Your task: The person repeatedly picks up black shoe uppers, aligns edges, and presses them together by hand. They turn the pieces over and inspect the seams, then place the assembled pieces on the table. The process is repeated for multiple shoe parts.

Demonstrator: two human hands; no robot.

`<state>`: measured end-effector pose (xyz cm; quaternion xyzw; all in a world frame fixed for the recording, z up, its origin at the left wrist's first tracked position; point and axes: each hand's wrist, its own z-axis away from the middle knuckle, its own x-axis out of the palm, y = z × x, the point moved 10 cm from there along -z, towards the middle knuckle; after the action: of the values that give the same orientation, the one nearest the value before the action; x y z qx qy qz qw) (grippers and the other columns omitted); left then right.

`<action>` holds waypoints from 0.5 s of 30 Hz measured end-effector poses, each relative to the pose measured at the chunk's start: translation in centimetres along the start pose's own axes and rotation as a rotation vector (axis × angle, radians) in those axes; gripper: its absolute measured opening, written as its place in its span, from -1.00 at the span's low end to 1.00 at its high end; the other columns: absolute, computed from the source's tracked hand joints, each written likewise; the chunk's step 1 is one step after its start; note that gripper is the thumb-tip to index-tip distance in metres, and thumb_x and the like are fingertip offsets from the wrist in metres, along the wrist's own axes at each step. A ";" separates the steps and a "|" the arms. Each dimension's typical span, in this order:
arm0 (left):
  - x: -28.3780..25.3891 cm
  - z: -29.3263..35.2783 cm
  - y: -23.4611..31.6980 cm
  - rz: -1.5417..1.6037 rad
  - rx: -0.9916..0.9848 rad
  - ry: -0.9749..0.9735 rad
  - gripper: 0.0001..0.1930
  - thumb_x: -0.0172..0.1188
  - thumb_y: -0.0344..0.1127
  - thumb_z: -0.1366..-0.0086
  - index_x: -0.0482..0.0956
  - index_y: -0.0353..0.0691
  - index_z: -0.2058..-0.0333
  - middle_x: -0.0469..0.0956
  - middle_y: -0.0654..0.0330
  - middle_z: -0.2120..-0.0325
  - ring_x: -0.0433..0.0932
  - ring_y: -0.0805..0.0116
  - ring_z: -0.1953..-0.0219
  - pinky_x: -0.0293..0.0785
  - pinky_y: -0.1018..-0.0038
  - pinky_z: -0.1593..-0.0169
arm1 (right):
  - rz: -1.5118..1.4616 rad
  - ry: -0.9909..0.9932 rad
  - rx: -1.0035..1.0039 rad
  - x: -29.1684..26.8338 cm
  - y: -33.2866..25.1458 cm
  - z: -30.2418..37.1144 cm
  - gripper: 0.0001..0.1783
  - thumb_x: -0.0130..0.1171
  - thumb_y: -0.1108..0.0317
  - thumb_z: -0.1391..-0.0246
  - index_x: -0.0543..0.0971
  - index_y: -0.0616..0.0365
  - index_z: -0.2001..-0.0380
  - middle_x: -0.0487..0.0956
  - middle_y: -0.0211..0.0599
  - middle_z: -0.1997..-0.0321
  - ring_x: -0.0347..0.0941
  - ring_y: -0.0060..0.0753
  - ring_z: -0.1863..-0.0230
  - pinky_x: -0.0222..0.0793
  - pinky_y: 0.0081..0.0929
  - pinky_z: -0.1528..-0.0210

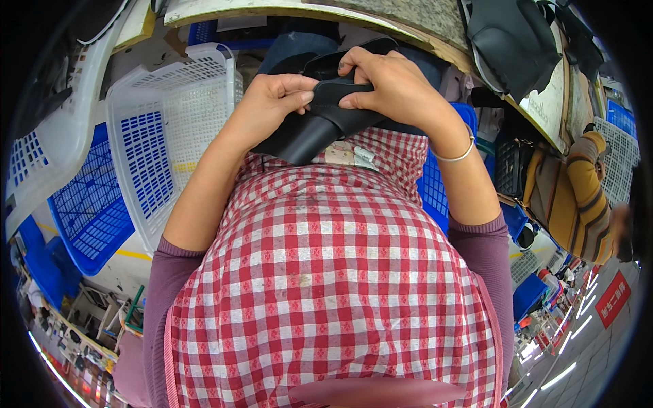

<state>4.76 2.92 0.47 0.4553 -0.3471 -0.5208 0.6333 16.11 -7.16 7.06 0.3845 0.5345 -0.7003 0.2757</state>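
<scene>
In my lap, over the checked apron (326, 251), lies a black leather piece (303, 139) that looks like a shoe upper, with overlapping smooth panels. My left hand (272, 105) pinches a rounded flap of it between thumb and fingers. On the other side of that flap, my right hand (394, 85) grips the leather, thumb below and bent index finger above. Both hands are close together, just short of the table edge. Part of the leather is hidden under my fingers.
A wooden table edge (445, 47) runs ahead of me, with more black leather pieces (513, 44) at its right. White (170, 136) and blue plastic baskets (95, 197) stand to my left. A person in a striped sleeve (585, 183) is at the right.
</scene>
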 end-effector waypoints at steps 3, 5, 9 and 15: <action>0.5 0.4 -0.9 0.098 -0.131 0.013 -0.77 0.31 -0.45 -0.36 0.72 -0.32 0.03 0.68 0.31 0.39 0.58 0.57 0.35 0.52 0.59 0.19 | 0.016 0.000 0.024 0.2 0.1 0.0 -0.46 0.54 0.08 0.09 0.56 0.02 0.08 0.68 -0.30 0.32 0.62 -0.14 0.22 0.34 -0.26 0.01; 1.5 0.1 -0.6 0.061 -0.095 -0.016 -0.80 0.33 -0.45 -0.34 0.71 -0.31 0.07 0.68 0.31 0.39 0.59 0.58 0.37 0.53 0.60 0.20 | 0.013 -0.020 -0.002 0.6 -0.1 0.0 -0.45 0.54 0.06 0.11 0.56 0.03 0.09 0.68 -0.30 0.31 0.62 -0.13 0.22 0.35 -0.26 0.02; 1.4 0.0 -1.2 0.212 -0.075 0.059 -0.87 0.37 -0.48 -0.29 0.71 -0.30 0.19 0.67 0.33 0.40 0.59 0.59 0.40 0.52 0.64 0.22 | 0.055 0.252 -0.038 -2.1 0.3 1.0 -0.43 0.56 0.03 0.15 0.56 0.08 0.15 0.70 -0.28 0.29 0.62 -0.12 0.20 0.39 -0.26 0.01; -1.2 1.5 -1.2 0.279 0.017 0.139 -0.83 0.41 -0.47 -0.25 0.72 -0.34 0.18 0.72 0.24 0.38 0.59 0.61 0.39 0.51 0.66 0.26 | -0.543 0.094 0.361 1.2 4.9 4.9 -0.49 0.57 0.09 0.02 0.68 0.19 0.09 0.72 -0.11 0.33 0.68 -0.24 0.31 0.54 -0.45 0.20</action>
<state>2.72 3.70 -0.13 0.4432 -0.3666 -0.3919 0.7180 18.14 -13.20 4.10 0.3023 0.4971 -0.8131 -0.0186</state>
